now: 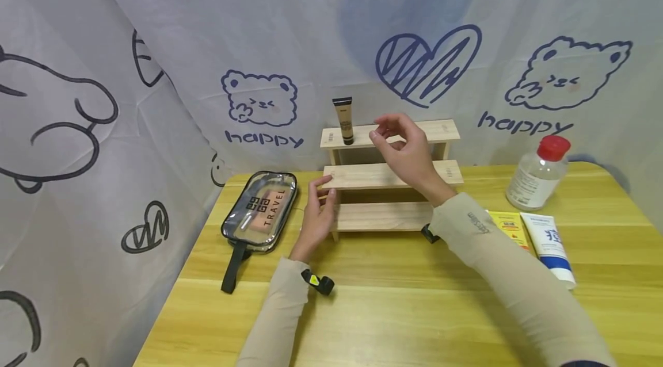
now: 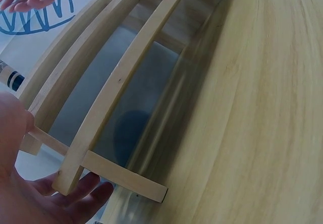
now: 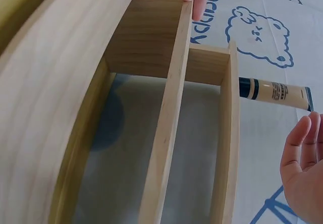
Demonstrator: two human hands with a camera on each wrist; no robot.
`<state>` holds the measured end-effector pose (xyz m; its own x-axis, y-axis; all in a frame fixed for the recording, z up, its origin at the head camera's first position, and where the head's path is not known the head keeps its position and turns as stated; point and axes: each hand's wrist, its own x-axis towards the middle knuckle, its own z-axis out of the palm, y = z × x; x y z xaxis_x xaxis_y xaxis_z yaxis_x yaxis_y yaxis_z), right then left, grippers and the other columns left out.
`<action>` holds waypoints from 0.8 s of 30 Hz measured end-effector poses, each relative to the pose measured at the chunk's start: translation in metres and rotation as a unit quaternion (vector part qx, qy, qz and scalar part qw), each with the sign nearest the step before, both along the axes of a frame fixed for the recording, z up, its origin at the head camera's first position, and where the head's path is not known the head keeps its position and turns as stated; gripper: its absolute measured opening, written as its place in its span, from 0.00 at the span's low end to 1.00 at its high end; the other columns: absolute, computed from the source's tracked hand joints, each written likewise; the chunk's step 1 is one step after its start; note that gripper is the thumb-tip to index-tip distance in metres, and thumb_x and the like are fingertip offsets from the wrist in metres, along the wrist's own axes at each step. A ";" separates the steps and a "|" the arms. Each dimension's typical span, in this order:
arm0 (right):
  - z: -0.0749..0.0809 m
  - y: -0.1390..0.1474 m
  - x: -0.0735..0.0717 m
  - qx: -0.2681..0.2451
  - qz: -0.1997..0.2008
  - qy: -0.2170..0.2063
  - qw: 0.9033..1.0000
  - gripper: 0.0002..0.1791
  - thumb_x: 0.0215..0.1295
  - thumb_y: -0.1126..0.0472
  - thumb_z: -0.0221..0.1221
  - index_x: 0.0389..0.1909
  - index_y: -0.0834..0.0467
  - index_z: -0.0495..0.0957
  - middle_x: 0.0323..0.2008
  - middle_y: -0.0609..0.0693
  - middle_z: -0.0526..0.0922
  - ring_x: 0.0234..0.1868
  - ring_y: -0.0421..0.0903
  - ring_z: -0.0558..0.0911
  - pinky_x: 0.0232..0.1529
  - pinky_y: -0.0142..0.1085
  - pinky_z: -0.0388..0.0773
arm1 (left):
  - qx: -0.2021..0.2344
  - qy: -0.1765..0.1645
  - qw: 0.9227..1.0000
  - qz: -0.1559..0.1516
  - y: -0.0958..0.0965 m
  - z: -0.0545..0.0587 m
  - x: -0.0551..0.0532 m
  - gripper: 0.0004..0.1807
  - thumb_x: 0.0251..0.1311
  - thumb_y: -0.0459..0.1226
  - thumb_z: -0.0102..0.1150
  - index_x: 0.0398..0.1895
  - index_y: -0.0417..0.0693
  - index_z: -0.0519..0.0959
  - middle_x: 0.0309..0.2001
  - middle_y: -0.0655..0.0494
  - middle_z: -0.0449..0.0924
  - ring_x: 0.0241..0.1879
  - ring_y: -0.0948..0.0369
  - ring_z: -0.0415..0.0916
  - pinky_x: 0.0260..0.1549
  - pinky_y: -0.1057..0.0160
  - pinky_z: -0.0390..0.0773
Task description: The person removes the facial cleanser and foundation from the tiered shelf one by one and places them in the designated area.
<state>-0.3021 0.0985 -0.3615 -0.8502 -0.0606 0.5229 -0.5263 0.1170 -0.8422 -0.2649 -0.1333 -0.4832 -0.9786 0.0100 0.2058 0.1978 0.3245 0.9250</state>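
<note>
A three-step wooden shelf (image 1: 383,216) stands on the table against the curtain. My left hand (image 1: 318,218) grips its left end, with fingertips at the end of the middle board and more fingers (image 2: 75,196) under a lower board's end in the left wrist view. On the left part of the top board, a beige tube with black ends (image 1: 344,121) stands upright on its cap. Just right of the tube, my right hand (image 1: 408,151) hovers over the shelf with bent, relaxed fingers and nothing in them. In the right wrist view its fingertips are close to the tube (image 3: 277,92).
Left of the shelf lies a clear travel pouch (image 1: 261,210) with a black strap. At the right are a clear bottle with a red cap (image 1: 538,174), a yellow box (image 1: 510,228) and a white-and-blue tube (image 1: 549,246). A printed curtain (image 1: 311,22) hangs right behind the shelf.
</note>
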 end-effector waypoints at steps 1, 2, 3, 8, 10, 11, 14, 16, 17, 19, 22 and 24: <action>0.001 -0.003 -0.001 0.001 0.000 -0.001 1.000 0.18 0.76 0.63 0.67 0.60 0.67 0.80 0.46 0.55 0.84 0.47 0.40 0.82 0.42 0.24 0.82 | 0.001 0.001 1.000 0.000 0.000 -0.001 0.000 0.20 0.88 0.43 0.47 0.77 0.58 0.67 0.65 0.37 0.79 0.64 0.43 0.79 0.64 0.40 0.79; 0.002 -0.005 -0.003 0.002 0.001 -0.002 1.000 0.18 0.76 0.63 0.67 0.60 0.67 0.80 0.47 0.56 0.84 0.47 0.41 0.82 0.42 0.24 0.81 | 0.002 0.002 1.000 0.000 0.000 -0.001 0.000 0.20 0.88 0.43 0.47 0.76 0.59 0.67 0.65 0.37 0.79 0.64 0.42 0.79 0.64 0.40 0.79; 0.003 -0.007 -0.004 0.003 0.003 -0.003 1.000 0.18 0.76 0.62 0.66 0.60 0.66 0.80 0.47 0.56 0.84 0.48 0.41 0.82 0.42 0.24 0.81 | 0.004 0.002 1.000 0.000 0.000 -0.001 0.000 0.20 0.88 0.43 0.47 0.76 0.59 0.67 0.64 0.37 0.79 0.64 0.42 0.80 0.64 0.40 0.79; 0.007 -0.017 -0.011 0.005 0.007 -0.010 1.000 0.19 0.76 0.61 0.67 0.62 0.65 0.79 0.51 0.58 0.85 0.51 0.42 0.82 0.44 0.26 0.81 | 0.005 0.002 1.000 0.001 0.000 -0.001 0.001 0.20 0.88 0.42 0.48 0.76 0.59 0.67 0.65 0.37 0.80 0.64 0.42 0.80 0.63 0.40 0.80; 0.008 -0.021 -0.014 0.002 0.007 -0.013 1.000 0.20 0.76 0.61 0.67 0.63 0.65 0.79 0.52 0.59 0.85 0.52 0.43 0.82 0.45 0.27 0.82 | 0.004 0.003 1.000 0.000 0.001 -0.001 0.001 0.20 0.88 0.42 0.47 0.76 0.58 0.67 0.65 0.37 0.79 0.64 0.42 0.80 0.63 0.40 0.80; 0.009 -0.023 -0.015 -0.001 0.006 -0.014 1.000 0.20 0.76 0.61 0.67 0.63 0.65 0.79 0.53 0.60 0.85 0.52 0.43 0.82 0.46 0.28 0.82 | 0.003 0.004 1.000 -0.001 0.001 -0.001 0.001 0.20 0.88 0.42 0.47 0.76 0.58 0.67 0.66 0.37 0.79 0.64 0.42 0.80 0.63 0.39 0.80; 0.010 -0.027 -0.019 0.000 -0.001 -0.017 1.000 0.21 0.75 0.61 0.67 0.63 0.66 0.78 0.55 0.61 0.85 0.54 0.44 0.82 0.48 0.29 0.83 | 0.003 0.008 1.000 -0.002 0.001 -0.001 0.001 0.20 0.88 0.42 0.47 0.76 0.57 0.67 0.67 0.37 0.79 0.65 0.42 0.79 0.64 0.39 0.79; 0.011 -0.030 -0.022 0.001 -0.004 -0.018 1.000 0.21 0.75 0.62 0.67 0.63 0.65 0.78 0.56 0.62 0.85 0.55 0.46 0.82 0.50 0.31 0.82 | 0.002 0.009 1.000 -0.003 0.001 -0.001 0.000 0.20 0.88 0.42 0.47 0.76 0.57 0.66 0.67 0.38 0.79 0.65 0.43 0.79 0.65 0.39 0.79; 0.011 -0.032 -0.023 0.001 -0.005 -0.020 1.000 0.21 0.75 0.62 0.67 0.64 0.66 0.78 0.57 0.62 0.85 0.56 0.47 0.82 0.51 0.32 0.82 | 0.002 0.009 1.000 -0.003 0.000 -0.001 0.000 0.20 0.88 0.42 0.47 0.76 0.57 0.66 0.68 0.38 0.79 0.65 0.43 0.79 0.65 0.40 0.79; 0.010 -0.035 -0.026 -0.001 -0.006 -0.024 1.000 0.22 0.75 0.62 0.67 0.64 0.66 0.78 0.59 0.63 0.84 0.58 0.50 0.83 0.53 0.35 0.82 | 0.002 0.008 1.000 -0.004 0.000 -0.001 0.000 0.20 0.88 0.42 0.47 0.76 0.56 0.66 0.69 0.39 0.78 0.65 0.43 0.78 0.65 0.40 0.79; 0.011 -0.039 -0.031 -0.014 0.001 -0.041 0.999 0.24 0.76 0.61 0.67 0.67 0.65 0.76 0.61 0.63 0.82 0.61 0.55 0.82 0.60 0.42 0.82 | 0.003 0.006 1.000 -0.004 -0.001 -0.001 0.000 0.20 0.88 0.42 0.47 0.76 0.57 0.66 0.69 0.39 0.78 0.66 0.43 0.78 0.65 0.39 0.79; 0.014 -0.041 -0.034 -0.023 0.006 -0.054 0.998 0.25 0.77 0.61 0.67 0.69 0.63 0.76 0.63 0.63 0.81 0.64 0.57 0.82 0.66 0.45 0.81 | 0.003 0.005 1.000 -0.004 -0.001 0.000 0.000 0.20 0.88 0.42 0.47 0.76 0.57 0.66 0.69 0.38 0.78 0.66 0.42 0.78 0.65 0.39 0.79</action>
